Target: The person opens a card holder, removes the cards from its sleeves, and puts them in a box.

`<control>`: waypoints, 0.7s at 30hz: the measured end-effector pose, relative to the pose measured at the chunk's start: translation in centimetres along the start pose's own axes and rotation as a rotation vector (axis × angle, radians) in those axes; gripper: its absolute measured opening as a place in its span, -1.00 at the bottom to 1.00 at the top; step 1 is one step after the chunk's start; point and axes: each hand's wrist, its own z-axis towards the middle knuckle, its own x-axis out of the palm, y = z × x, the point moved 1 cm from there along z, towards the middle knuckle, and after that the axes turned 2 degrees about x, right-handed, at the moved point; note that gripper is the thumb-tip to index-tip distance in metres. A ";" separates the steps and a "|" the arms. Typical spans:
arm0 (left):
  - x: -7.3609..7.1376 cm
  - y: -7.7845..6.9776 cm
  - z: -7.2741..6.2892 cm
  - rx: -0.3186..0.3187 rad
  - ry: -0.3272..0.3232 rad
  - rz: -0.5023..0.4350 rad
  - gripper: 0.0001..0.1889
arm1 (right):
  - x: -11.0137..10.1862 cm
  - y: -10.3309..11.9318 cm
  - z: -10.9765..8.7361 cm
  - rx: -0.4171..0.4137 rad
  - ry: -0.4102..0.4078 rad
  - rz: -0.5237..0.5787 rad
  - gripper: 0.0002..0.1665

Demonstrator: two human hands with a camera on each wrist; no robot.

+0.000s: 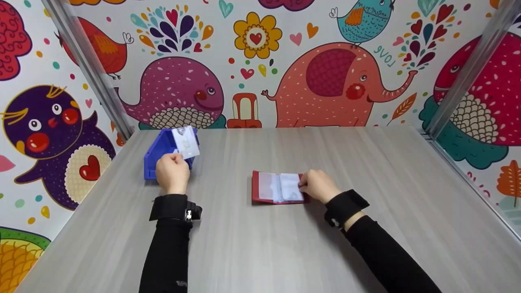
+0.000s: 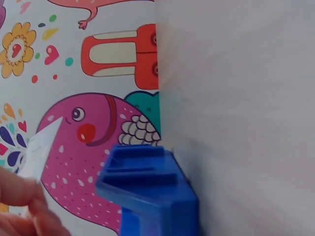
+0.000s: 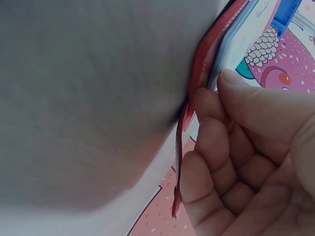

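A white card (image 1: 187,142) with a small chip-like mark is pinched in my left hand (image 1: 173,171), held up over a blue plastic bin (image 1: 151,165). In the left wrist view the card (image 2: 43,150) appears edge-on beside the bin (image 2: 152,189), apart from it. On the table lies a red card holder (image 1: 255,187), spread open with clear plastic sleeves (image 1: 268,186). My right hand (image 1: 319,185) pinches the right edge of its sleeves between thumb and forefinger. From the right wrist, the red cover (image 3: 204,66) and stacked sleeves (image 3: 236,37) show by the thumb; the bin's inside is mostly hidden.
The wood-grain table (image 1: 232,244) meets a cartoon-printed back wall (image 1: 252,81). Metal posts (image 1: 91,69) stand at the left and right corners. The bin sits at the table's back left, with the card holder near the middle.
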 end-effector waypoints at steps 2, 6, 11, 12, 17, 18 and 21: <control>0.0 0.3 0.0 -0.021 -0.048 -0.018 -0.78 | 0.0 0.0 0.0 -0.002 -0.003 0.002 -0.89; -0.1 1.1 0.1 -0.056 -0.122 -0.054 -0.80 | 0.0 0.0 0.0 -0.005 -0.006 0.000 -0.90; -0.3 1.9 0.1 -0.103 -0.151 -0.055 -0.79 | 0.1 0.1 0.0 -0.001 0.002 -0.006 -0.90; -0.3 2.0 0.1 -0.116 -0.154 -0.050 -0.78 | 0.1 0.1 0.0 0.001 0.004 -0.006 -0.90; -0.6 2.7 0.0 -0.184 -0.160 -0.025 -0.75 | 0.1 0.2 0.0 0.013 0.009 0.000 -0.90; -0.6 2.9 0.0 -0.193 -0.158 -0.022 -0.74 | 0.1 0.2 0.0 0.013 0.008 0.000 -0.91; -0.7 3.3 0.0 -0.216 -0.148 -0.022 -0.73 | 0.1 0.2 0.0 0.015 0.007 -0.006 -0.91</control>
